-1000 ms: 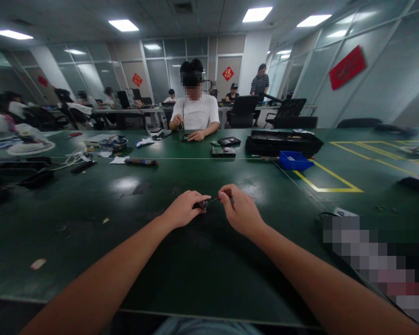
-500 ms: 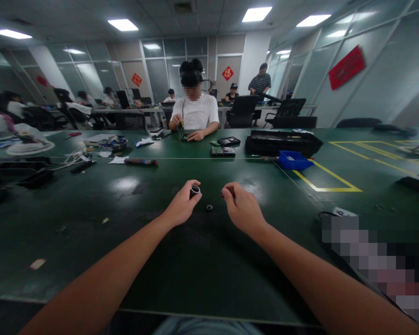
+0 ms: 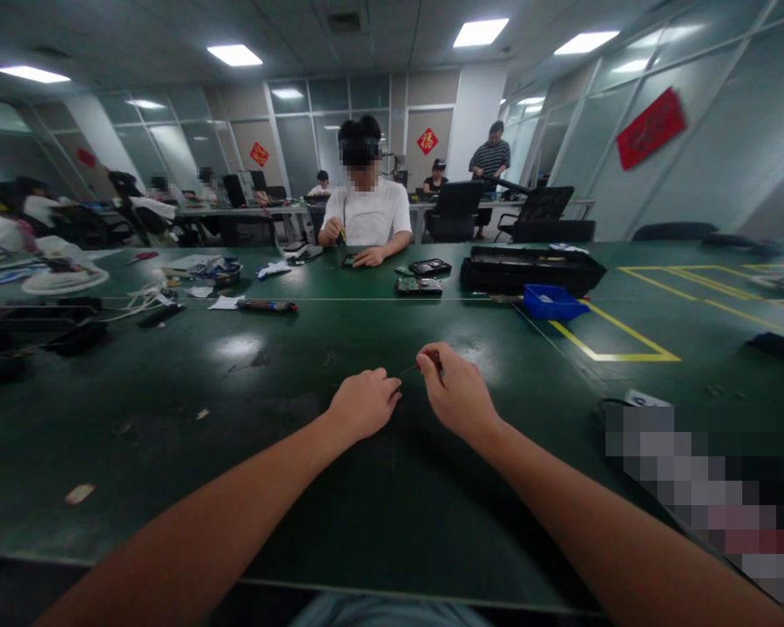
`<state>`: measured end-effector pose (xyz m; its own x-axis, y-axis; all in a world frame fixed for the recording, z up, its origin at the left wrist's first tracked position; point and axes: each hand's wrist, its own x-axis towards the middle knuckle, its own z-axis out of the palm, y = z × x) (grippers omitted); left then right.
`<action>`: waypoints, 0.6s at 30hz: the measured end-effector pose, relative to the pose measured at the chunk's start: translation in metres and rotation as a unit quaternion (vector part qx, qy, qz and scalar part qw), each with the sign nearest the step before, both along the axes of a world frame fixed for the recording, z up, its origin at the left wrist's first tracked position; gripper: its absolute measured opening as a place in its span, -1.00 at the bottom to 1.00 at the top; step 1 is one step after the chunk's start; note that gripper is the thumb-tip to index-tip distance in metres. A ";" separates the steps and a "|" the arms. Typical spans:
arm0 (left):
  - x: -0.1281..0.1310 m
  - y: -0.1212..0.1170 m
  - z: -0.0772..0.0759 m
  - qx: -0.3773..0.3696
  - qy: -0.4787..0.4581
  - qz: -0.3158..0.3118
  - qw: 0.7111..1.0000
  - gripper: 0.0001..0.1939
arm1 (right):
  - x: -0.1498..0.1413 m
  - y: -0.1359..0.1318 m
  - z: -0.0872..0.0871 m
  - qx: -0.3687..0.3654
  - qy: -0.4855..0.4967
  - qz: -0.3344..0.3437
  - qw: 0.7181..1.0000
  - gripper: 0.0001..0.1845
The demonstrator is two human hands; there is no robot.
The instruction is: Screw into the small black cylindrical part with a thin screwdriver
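My left hand (image 3: 366, 402) lies low over the green table, back up, its fingers curled and pressed together. A small dark bit shows at its fingertips; the rest of what they hold is hidden beneath the hand. Close by on the right, my right hand (image 3: 456, 387) pinches a thin-shafted tool (image 3: 409, 370) between thumb and fingers. The shaft points left and slightly down, its tip near my left fingertips. Inside the right hand, the tool's grip is mostly covered.
Across the green table (image 3: 392, 522), a person in a white shirt (image 3: 369, 213) works by opened hard drives (image 3: 419, 286). A blue bin (image 3: 554, 302) and a long black case (image 3: 529, 270) stand back right. Cables (image 3: 134, 300) and a pen-like tool (image 3: 267, 306) lie left.
My left hand has turned over and moved right, over the spot where a small round part lay. The black cylinder it held is now out of sight. The right hand keeps its place.
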<state>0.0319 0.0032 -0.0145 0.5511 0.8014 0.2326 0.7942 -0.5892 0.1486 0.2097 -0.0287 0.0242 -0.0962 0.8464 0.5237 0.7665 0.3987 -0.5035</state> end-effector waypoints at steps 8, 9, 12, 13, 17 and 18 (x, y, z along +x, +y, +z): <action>-0.016 0.005 0.008 -0.069 -0.113 0.018 0.991 -0.75 | 0.001 -0.001 0.002 -0.009 -0.001 -0.002 1.000 -0.78; -0.020 0.008 0.008 -0.084 -0.152 0.020 0.985 -0.75 | 0.001 -0.001 0.002 -0.012 0.000 -0.002 1.000 -0.78; -0.031 0.020 0.011 -0.126 -0.287 0.035 0.949 -0.71 | 0.003 -0.001 0.001 -0.014 0.004 -0.002 1.000 -0.77; -0.034 0.024 0.012 -0.143 -0.340 0.043 0.928 -0.70 | 0.003 -0.001 0.001 -0.013 0.007 0.001 1.000 -0.76; -0.046 0.037 0.019 -0.217 -0.556 0.054 0.800 -0.75 | 0.004 0.000 0.000 -0.020 0.015 0.014 1.000 -0.75; -0.048 0.039 0.021 -0.227 -0.597 0.053 0.768 -0.76 | 0.004 0.000 0.000 -0.024 0.016 0.013 1.000 -0.75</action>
